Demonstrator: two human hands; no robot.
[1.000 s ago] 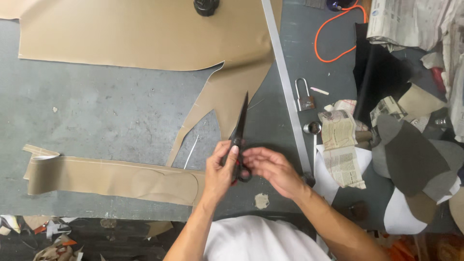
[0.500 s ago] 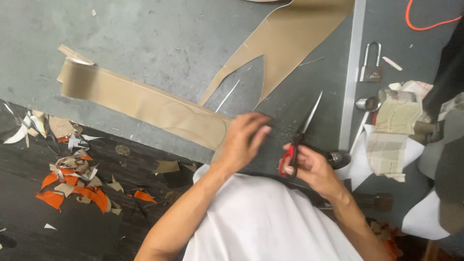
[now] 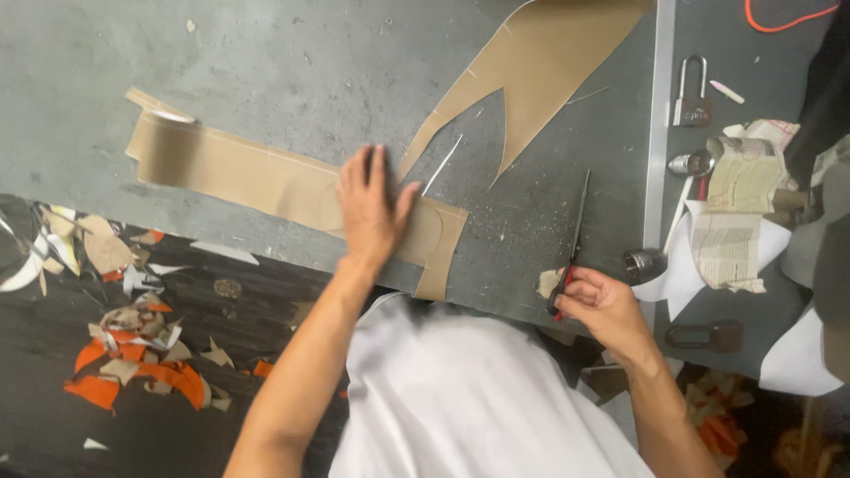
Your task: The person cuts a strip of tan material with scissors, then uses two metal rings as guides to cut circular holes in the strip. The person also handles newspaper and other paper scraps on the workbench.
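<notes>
Head view, looking down on a grey, scuffed worktable (image 3: 221, 62). The left hand (image 3: 372, 208) lies flat, palm down, fingers extended and slightly spread, pressing on a long folded strip of tan sheet material (image 3: 257, 181) that runs from the far left toward the near edge of the table. The right hand (image 3: 602, 305), at the near edge to the right, is closed around the red handles of a pair of dark-bladed scissors (image 3: 574, 239); the blades lie together, pointing away from the person, resting on the table well apart from the strip. A larger tan sheet with pointed cut-outs (image 3: 540, 62) lies at the far side, its tips near the left hand's fingertips. A metal straightedge (image 3: 660, 133) runs near-to-far just right of the scissors. Beyond it: a silver padlock (image 3: 692, 93), an orange cord (image 3: 788, 19), and crumpled paper pieces (image 3: 739, 221). Orange and tan offcuts (image 3: 133, 354) litter the dark floor at near left.
</notes>
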